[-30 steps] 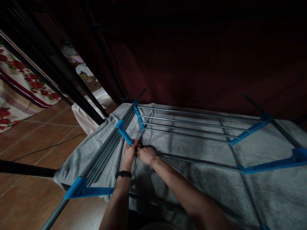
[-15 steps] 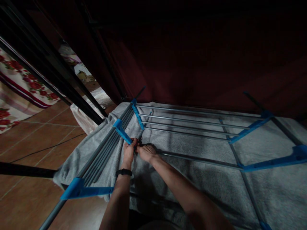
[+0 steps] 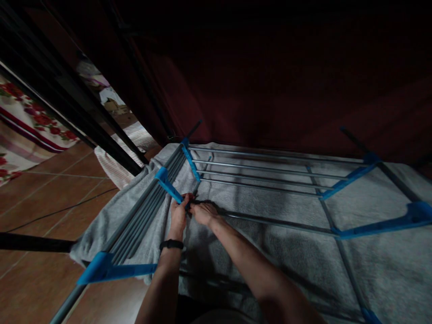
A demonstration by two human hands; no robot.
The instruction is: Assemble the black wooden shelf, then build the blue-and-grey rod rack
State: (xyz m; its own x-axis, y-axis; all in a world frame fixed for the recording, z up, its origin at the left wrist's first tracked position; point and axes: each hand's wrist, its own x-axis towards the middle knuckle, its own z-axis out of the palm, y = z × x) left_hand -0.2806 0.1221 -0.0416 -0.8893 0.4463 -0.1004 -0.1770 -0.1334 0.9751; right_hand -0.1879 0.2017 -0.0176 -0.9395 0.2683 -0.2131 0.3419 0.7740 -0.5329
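Little has changed over the last second: the left hand (image 3: 177, 213) and right hand (image 3: 203, 213) stay together, fingers pinched on something small and dark at the rod's (image 3: 270, 221) end. It sits beside a blue bracket (image 3: 168, 185) of the drying rack (image 3: 141, 216), over the grey towel (image 3: 270, 256); the work looks no further along.

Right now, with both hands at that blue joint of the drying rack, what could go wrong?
Both the left hand and the right hand press close at the blue bracket where a grey rod ends; fingers might get pinched. The scene is dim, so a misfit could go unseen. The grey towel underneath could snag.
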